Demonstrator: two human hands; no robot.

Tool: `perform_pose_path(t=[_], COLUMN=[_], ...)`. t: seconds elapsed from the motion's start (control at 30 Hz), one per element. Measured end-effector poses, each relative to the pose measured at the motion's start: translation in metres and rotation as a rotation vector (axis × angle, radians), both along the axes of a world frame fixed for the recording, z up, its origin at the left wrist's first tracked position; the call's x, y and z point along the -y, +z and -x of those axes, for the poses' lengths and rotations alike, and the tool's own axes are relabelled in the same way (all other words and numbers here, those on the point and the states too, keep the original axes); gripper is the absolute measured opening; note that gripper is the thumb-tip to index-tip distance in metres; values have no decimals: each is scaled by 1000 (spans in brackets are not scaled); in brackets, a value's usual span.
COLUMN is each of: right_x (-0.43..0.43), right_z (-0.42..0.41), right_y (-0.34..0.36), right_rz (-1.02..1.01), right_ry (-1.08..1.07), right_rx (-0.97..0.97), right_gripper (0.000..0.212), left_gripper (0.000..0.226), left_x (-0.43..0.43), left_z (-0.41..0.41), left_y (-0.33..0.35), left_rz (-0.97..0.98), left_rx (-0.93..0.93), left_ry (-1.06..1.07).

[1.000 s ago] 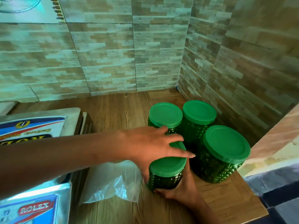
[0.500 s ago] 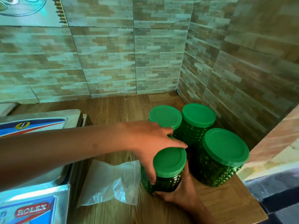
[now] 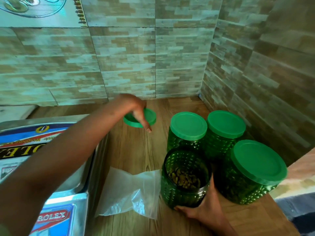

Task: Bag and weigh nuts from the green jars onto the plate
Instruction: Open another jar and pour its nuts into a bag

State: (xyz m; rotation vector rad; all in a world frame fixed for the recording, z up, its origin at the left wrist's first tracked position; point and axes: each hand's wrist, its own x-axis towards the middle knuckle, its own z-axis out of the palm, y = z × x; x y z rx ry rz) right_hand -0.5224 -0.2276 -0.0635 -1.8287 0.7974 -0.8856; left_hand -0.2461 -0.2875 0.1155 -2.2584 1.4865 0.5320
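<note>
Nuts (image 3: pixel 185 178) sit in the open jar (image 3: pixel 180 196), near the front of the counter (image 3: pixel 136 150) beside three closed jars (image 3: pixel 188 125).
The right hand (image 3: pixel 202 210) grips that jar low down. The left hand (image 3: pixel 134 108) has loose, straight fingers over the lid (image 3: pixel 150 116) further back. The next step is probably the bag (image 3: pixel 129 189): hold its mouth wide and tip slowly.

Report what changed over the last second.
The left hand lifted the lid off the front jar and moved it back-left onto the counter. The right hand still grips that jar; the other three jars and the bag stayed put.
</note>
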Motion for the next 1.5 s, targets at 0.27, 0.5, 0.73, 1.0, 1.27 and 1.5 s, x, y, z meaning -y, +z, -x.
perform_pose_path(t=[0.27,0.5,0.73,1.0,1.27,1.5], right_x=[3,0,-10,-8,-27,-38], right_z=[1,1,-1,30,38,38], right_y=[-9,-1,10,30,62,90], right_rz=[-5,-38,-69,21,121,195], right_ry=[6,-7,-13,-105,-34,5], right_rx=[-37,-33,15,-41,-114,-217], right_gripper=[124,114,111,127,114,117], left_gripper=[125,123,48,41,39,40], left_x=[29,18,-63,-137,-144,-163], left_z=[-9,-2,51,103,111,92], left_y=[-92,-99,-52,-65,-82,-66], left_rz=[67,15,-152,-7,85,381], left_rx=[34,57,-43,64,156,115], left_ry=[36,77,-448,-895,-746,-534])
